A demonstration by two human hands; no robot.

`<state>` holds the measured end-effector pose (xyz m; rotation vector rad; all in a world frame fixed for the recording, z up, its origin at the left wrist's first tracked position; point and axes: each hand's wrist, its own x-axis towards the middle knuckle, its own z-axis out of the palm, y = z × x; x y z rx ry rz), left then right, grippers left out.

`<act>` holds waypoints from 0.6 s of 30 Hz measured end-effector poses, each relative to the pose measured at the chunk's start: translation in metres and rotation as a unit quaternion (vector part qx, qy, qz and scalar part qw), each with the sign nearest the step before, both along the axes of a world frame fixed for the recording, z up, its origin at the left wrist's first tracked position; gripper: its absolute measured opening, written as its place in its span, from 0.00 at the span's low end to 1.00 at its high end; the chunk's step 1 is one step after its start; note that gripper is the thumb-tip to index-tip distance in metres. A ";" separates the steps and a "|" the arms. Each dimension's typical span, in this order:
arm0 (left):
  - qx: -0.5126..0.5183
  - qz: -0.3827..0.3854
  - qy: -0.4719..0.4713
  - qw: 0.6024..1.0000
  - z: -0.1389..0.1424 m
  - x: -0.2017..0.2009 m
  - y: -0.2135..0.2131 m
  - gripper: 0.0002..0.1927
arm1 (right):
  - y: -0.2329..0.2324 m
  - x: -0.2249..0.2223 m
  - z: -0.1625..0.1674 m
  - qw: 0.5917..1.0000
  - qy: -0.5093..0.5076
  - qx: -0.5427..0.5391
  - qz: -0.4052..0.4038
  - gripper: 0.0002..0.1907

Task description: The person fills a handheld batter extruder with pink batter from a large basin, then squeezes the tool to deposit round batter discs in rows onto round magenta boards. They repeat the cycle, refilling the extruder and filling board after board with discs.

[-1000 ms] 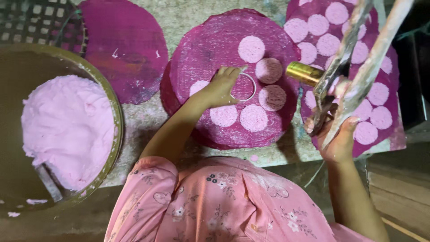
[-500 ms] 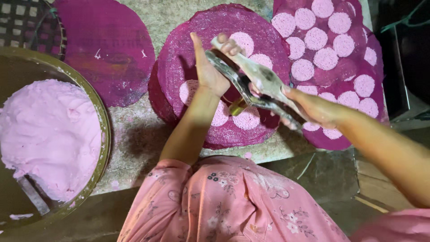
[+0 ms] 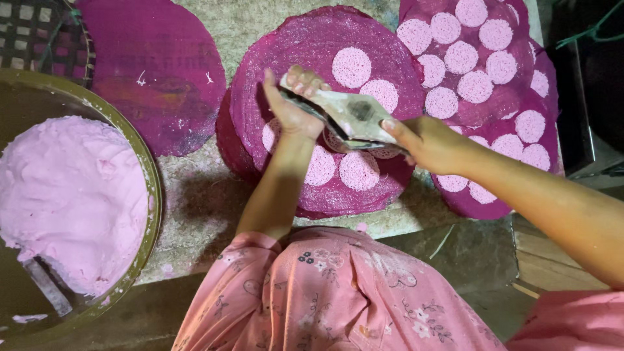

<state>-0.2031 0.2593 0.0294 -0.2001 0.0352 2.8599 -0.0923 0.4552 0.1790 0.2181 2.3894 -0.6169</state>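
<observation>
Both hands hold a metal press over the middle mat.

The press (image 3: 351, 117) is gripped at its ends by the left hand (image 3: 294, 107) and right hand (image 3: 426, 142), above pink discs (image 3: 359, 170) on the round purple mat (image 3: 312, 49). A dough bowl (image 3: 151, 195) sits well apart at left, bare stone between them.

Single view, head-worn, looking almost straight down from above the person's own pink-sleeved arms. Close range: the round magenta mat (image 3: 338, 84) fills the middle of frame, the bowl of pink dough (image 3: 65, 201) is cut off at the left edge. No second view to compare.
</observation>
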 end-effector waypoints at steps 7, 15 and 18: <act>0.034 -0.014 0.020 0.999 0.005 -0.024 0.022 0.27 | 0.011 -0.004 0.001 0.991 0.129 0.043 0.013 0.34; -0.034 0.003 0.060 0.998 0.012 -0.033 -0.014 0.27 | -0.010 -0.003 -0.027 0.976 0.209 -0.021 0.057 0.33; -0.059 -0.001 0.003 0.998 0.010 -0.023 -0.011 0.26 | -0.009 -0.001 -0.023 0.992 0.118 -0.025 0.024 0.35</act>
